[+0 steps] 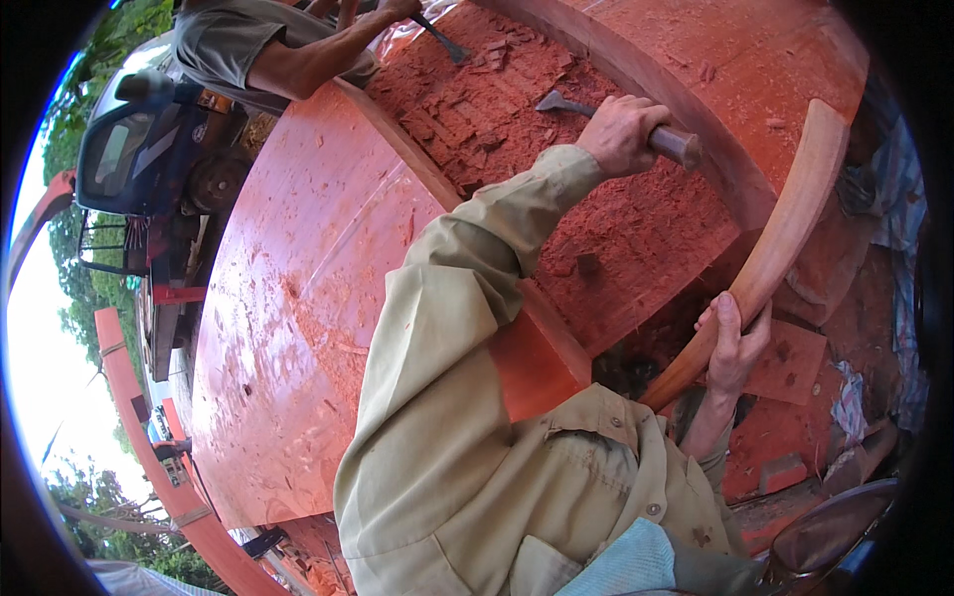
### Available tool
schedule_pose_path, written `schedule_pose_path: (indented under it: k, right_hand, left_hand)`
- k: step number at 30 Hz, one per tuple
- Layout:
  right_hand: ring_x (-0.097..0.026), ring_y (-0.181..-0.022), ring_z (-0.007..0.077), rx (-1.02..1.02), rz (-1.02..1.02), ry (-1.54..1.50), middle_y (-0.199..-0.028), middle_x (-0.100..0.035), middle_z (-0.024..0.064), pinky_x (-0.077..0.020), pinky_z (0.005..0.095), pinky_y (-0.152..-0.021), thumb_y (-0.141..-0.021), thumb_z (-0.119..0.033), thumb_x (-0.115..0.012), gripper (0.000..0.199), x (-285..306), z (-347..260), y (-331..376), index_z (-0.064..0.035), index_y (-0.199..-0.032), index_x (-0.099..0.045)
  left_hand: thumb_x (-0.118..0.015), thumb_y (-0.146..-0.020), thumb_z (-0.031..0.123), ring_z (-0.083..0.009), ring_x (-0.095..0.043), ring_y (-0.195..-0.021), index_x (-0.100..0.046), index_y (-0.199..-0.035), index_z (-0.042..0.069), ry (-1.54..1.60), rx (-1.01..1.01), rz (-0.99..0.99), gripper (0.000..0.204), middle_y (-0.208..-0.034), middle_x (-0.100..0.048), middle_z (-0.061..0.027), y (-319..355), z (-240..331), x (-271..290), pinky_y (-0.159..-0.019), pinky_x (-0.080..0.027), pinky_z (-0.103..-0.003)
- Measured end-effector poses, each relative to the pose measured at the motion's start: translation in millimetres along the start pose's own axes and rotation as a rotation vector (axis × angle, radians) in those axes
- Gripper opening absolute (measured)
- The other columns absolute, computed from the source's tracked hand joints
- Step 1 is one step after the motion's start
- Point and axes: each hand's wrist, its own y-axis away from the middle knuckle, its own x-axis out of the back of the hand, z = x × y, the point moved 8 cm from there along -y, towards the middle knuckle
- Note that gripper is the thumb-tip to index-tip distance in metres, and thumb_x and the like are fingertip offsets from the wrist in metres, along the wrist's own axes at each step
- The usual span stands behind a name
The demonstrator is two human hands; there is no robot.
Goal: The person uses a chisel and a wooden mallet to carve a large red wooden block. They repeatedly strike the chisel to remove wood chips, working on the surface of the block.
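Note:
My left hand [624,136] is closed around the wooden handle of a chisel [681,147]. Its dark, flared metal blade points left, over a trough [636,238] of rough red wood covered in chips and dust. Low on the right, my right hand [737,343] grips a long, curved, smooth wooden bar [790,214], thumb on the near face. The bar's lower end passes close to my khaki shirt front. Flanking the trough are a smooth, curved red wood surface [308,248] on the left and a raised wooden wall [696,139] on the right.
At the upper left a co-worker's arm [318,60] reaches toward the trough, with another chisel-like tool [442,40] by the hand. Curved red beams [149,447] stand at the left. A dark vehicle [139,149] is behind. Wood offcuts [785,472] and blue sheeting [904,248] lie right.

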Motion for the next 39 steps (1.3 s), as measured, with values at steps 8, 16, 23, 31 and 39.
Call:
schedule_pose_path:
  k: [8,16,23,31,39]
  right_hand:
    - [-0.063,-0.075,0.0166,0.180,0.092,-0.099,-0.090,-0.062,0.0091,-0.0566,0.0326,-0.066,-0.103,-0.015,-0.067,0.029,29,-26,-7,0.0025,-0.122,-0.053]
    - [-0.065,-0.104,0.0228,0.017,-0.288,0.331,-0.112,-0.069,0.0118,-0.0530,0.0379,-0.094,-0.098,-0.023,-0.080,0.048,-75,-4,-25,0.0069,-0.130,-0.059]
    - [-0.064,-0.077,0.0151,0.046,0.198,-0.189,-0.089,-0.065,0.0074,-0.0552,0.0329,-0.072,-0.101,-0.014,-0.072,0.028,-38,-30,-20,0.0025,-0.121,-0.062]
    - [-0.064,-0.070,0.0141,0.163,-0.048,0.157,-0.090,-0.070,0.0109,-0.0548,0.0305,-0.066,-0.100,-0.022,-0.075,0.032,-75,-58,-36,0.0043,-0.115,-0.065]
    - [-0.069,-0.091,0.0215,0.221,-0.080,0.263,-0.098,-0.073,0.0119,-0.0557,0.0395,-0.081,-0.097,-0.023,-0.079,0.042,-87,-45,-42,0.0078,-0.120,-0.062]
  left_hand:
    - [-0.078,-0.074,0.016,-0.0331,-0.067,-0.100,-0.067,-0.102,0.014,-0.040,-0.003,-0.015,0.030,-0.096,-0.068,-0.0091,13,-16,-17,-0.085,-0.047,-0.048]
    - [-0.079,-0.075,0.015,-0.0355,-0.067,-0.101,-0.069,-0.105,0.013,-0.046,0.007,-0.056,0.032,-0.095,-0.069,-0.0104,16,-21,-19,-0.090,-0.049,-0.048]
    - [-0.079,-0.072,0.014,-0.0344,-0.067,-0.099,-0.068,-0.102,0.012,-0.056,-0.026,-0.053,0.031,-0.095,-0.069,-0.0107,20,-19,-18,-0.089,-0.049,-0.047]
    - [-0.077,-0.077,0.017,-0.0348,-0.067,-0.102,-0.068,-0.100,0.012,-0.149,0.002,-0.073,0.025,-0.097,-0.069,-0.0099,20,-26,-24,-0.089,-0.050,-0.049]
    - [-0.077,-0.076,0.018,-0.0340,-0.067,-0.099,-0.067,-0.096,0.013,-0.131,-0.005,0.016,0.023,-0.096,-0.068,-0.0102,18,-28,-21,-0.086,-0.048,-0.048]
